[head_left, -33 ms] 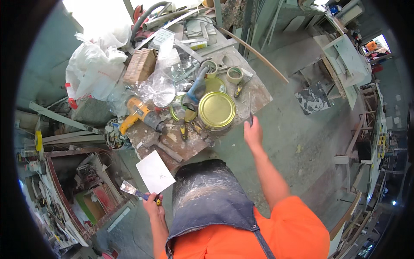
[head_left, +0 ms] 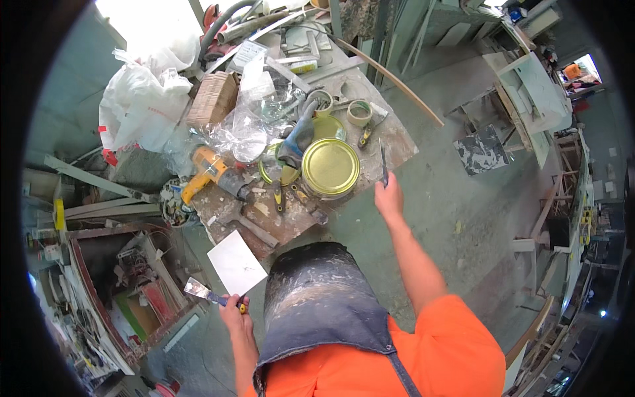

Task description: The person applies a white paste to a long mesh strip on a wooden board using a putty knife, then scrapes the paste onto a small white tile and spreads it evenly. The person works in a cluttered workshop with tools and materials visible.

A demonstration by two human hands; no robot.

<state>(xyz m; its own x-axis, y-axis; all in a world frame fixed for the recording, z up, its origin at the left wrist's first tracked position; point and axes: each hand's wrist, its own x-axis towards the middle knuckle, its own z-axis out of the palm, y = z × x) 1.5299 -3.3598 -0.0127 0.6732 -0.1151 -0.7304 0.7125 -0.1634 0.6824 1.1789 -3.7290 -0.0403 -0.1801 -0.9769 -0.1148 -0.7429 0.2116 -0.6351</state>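
White square sheet [head_left: 237, 263] at near left in the head view, its near corner meeting the left hand [head_left: 237, 316]; that hand's fingers are wrapped around the handle of a scraper [head_left: 210, 295], blade toward far left; exact hold on the sheet, cannot tell. Right hand [head_left: 390, 200] just off the bench's near-right edge, fingers closed round a slim dark tool [head_left: 383, 167], blade pointing far. Bench [head_left: 399, 141] crowded: gold-lidded can [head_left: 331, 165] left of the slim tool; yellow drill [head_left: 209, 167] on the left; T-shaped tool [head_left: 256, 230] near; cardboard block [head_left: 213, 99] and white plastic bag [head_left: 142, 102] far left
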